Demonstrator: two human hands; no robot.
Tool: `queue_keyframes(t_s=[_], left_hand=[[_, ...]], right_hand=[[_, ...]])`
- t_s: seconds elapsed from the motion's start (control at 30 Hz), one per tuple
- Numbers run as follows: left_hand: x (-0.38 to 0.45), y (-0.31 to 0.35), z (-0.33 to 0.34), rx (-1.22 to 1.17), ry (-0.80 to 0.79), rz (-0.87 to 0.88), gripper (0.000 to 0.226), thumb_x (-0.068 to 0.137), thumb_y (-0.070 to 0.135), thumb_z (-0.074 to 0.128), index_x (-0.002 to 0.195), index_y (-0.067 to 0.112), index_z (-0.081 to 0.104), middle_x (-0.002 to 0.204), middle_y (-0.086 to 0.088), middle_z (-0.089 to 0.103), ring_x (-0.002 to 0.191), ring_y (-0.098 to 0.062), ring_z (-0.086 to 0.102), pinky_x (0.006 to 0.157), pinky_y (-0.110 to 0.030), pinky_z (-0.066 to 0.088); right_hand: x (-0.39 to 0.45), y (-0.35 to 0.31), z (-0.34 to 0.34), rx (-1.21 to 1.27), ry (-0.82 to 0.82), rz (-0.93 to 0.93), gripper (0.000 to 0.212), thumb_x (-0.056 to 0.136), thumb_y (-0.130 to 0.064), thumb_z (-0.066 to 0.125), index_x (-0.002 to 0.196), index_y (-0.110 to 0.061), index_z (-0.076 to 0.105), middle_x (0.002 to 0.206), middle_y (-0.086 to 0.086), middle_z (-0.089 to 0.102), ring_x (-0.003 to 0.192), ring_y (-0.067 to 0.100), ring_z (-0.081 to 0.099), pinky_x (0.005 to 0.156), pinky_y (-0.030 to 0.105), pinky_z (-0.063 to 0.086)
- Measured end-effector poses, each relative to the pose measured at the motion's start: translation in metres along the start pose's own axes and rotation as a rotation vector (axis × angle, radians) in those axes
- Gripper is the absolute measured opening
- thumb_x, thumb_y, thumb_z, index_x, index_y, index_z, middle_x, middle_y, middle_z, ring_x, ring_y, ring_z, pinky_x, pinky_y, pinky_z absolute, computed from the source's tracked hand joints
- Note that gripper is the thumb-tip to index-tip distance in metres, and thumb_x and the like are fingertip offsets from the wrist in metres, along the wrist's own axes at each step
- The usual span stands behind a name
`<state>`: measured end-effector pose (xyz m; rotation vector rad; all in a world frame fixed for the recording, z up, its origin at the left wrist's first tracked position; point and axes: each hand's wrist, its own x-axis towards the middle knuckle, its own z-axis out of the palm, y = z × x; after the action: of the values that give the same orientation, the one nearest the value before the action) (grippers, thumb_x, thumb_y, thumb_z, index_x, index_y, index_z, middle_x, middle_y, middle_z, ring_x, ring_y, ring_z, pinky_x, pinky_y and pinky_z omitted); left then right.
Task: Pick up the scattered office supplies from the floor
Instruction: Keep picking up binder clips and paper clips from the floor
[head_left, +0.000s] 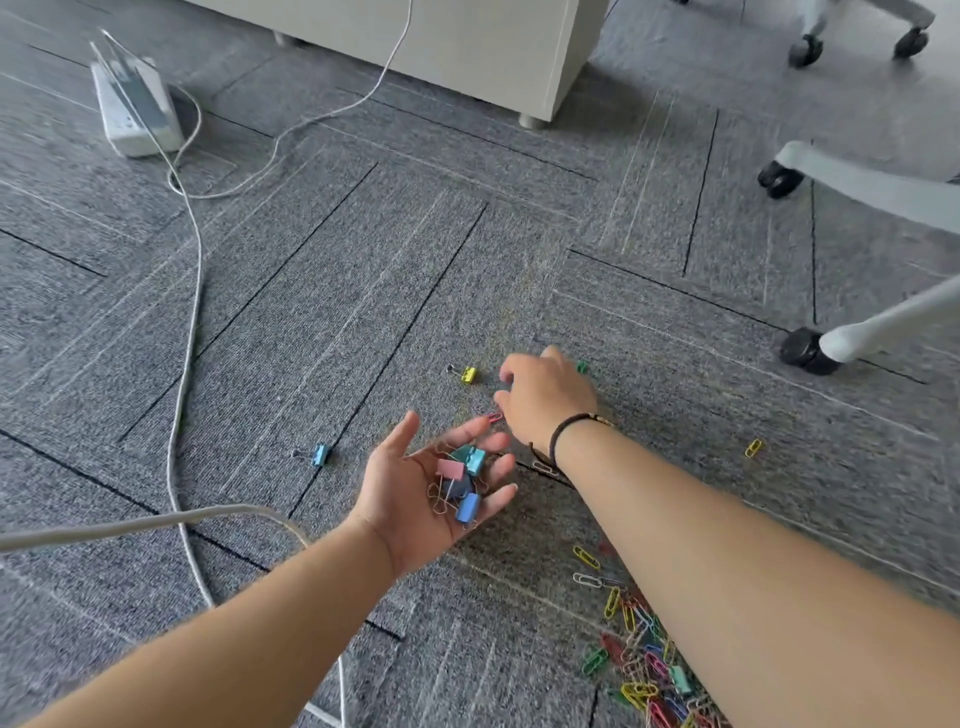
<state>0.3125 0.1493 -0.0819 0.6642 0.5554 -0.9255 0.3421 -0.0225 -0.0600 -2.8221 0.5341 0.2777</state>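
My left hand (431, 488) is palm up above the grey carpet, cupping several small binder clips (461, 480) in pink, teal and blue. My right hand (545, 397) reaches forward, palm down, fingers curled near the floor; whether it grips anything is hidden. A yellow binder clip (468, 374) lies just left of it, a pink paper clip (493, 417) under its fingers, a green clip (581, 367) behind it. A blue binder clip (319, 454) lies to the left. A pile of coloured paper clips (644, 670) lies at the bottom, partly under my right forearm. A yellow paper clip (752, 448) lies alone at right.
A white cable (187, 332) runs across the carpet to a white power strip (137, 106) at back left. A cabinet base (535, 62) stands at the back. Office chair legs with black castors (808, 351) stand at right.
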Motion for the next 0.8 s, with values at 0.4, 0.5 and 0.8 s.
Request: queue_keyframes(t_s=[0.4,0.5,0.8], left_hand=[[-0.002,0.003,-0.003,0.009,-0.018,0.006,0.086,0.097,0.073,0.034,0.119,-0.001,0.072,0.127,-0.025,0.067,0.108,-0.04,0.069,0.086,-0.057,0.059],[-0.004,0.003,-0.005,0.018,-0.031,0.011,0.078,0.097,0.07,0.037,0.113,0.002,0.071,0.105,-0.019,0.074,0.086,-0.032,0.075,0.067,-0.042,0.062],[0.0,0.006,-0.01,-0.064,-0.156,-0.1,0.057,0.097,0.056,0.04,0.11,0.009,0.07,0.103,-0.015,0.068,0.08,-0.025,0.065,0.063,-0.032,0.054]], right_hand=[[-0.062,-0.023,-0.044,0.673,-0.051,-0.286,0.025,0.082,-0.024,0.08,0.099,-0.02,0.063,0.084,-0.008,0.065,0.066,0.006,0.067,0.055,0.02,0.056],[-0.083,-0.03,-0.038,0.434,-0.075,-0.48,0.034,0.081,-0.03,0.08,0.108,-0.024,0.061,0.09,-0.01,0.061,0.073,0.004,0.059,0.064,0.016,0.049],[-0.043,-0.016,-0.024,0.367,0.047,-0.287,0.022,0.093,-0.032,0.067,0.112,-0.022,0.065,0.1,-0.007,0.063,0.075,0.004,0.057,0.063,0.024,0.052]])
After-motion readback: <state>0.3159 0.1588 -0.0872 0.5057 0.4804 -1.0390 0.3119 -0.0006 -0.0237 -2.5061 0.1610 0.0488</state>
